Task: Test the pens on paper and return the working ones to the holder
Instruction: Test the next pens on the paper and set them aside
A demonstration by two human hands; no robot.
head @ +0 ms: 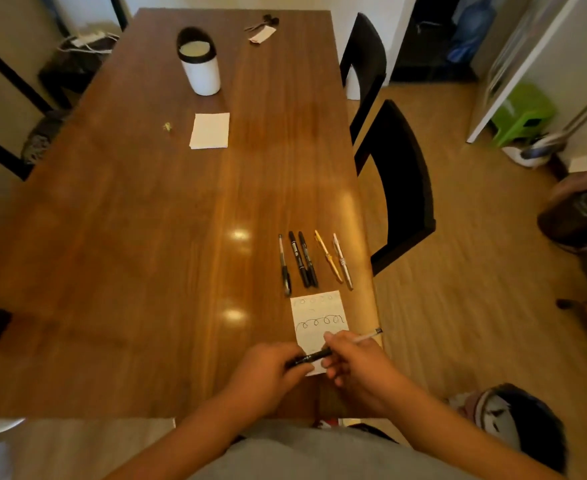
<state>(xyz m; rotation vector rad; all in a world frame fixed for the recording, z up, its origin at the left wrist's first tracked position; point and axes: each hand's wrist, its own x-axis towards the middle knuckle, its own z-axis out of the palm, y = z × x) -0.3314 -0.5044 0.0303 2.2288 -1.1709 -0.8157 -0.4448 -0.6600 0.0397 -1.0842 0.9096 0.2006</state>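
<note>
Black marker (311,358) lies crosswise low in the frame, over the bottom of the scribbled test paper (320,323), loops of ink across it. A white pen (368,337) pokes out to the right. Above the paper, five pens (314,261) lie side by side: three black, one yellow, one pale. Far up, upper centre, the white holder (200,64) stands upright; below it, a blank sheet (210,130).
</note>
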